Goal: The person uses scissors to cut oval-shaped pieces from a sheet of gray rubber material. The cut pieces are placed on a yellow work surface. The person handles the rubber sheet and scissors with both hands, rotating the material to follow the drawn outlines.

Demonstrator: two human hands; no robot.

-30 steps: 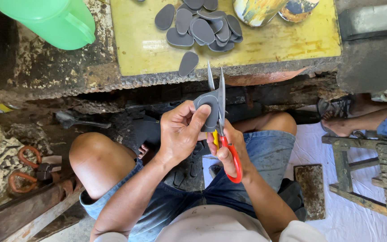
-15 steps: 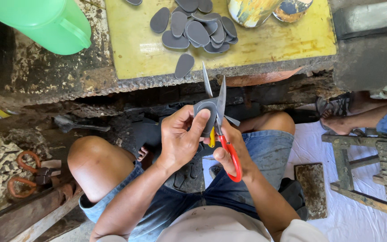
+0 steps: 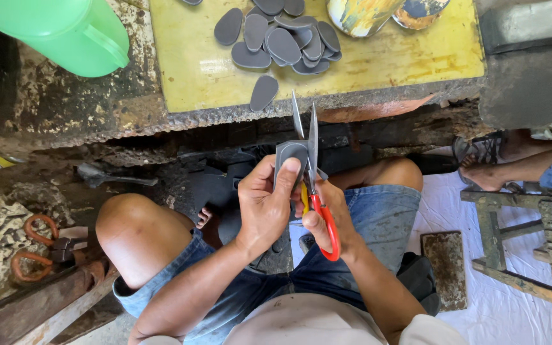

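Your left hand (image 3: 264, 207) pinches small grey piece (image 3: 289, 155), middle of frame, thumb on front. Your right hand (image 3: 327, 223) grips red-handled scissors (image 3: 311, 169), fingers through loops. Blades point up toward top of frame, a bit apart. Grey piece sits just left of blades, touching them. Piece's rounded end faces up, same way as blades. Left hand nearer to piece. Pile of grey oval pieces (image 3: 282, 38) lies on yellow board (image 3: 186, 70), upper middle. Green jug (image 3: 59, 29) upper left.
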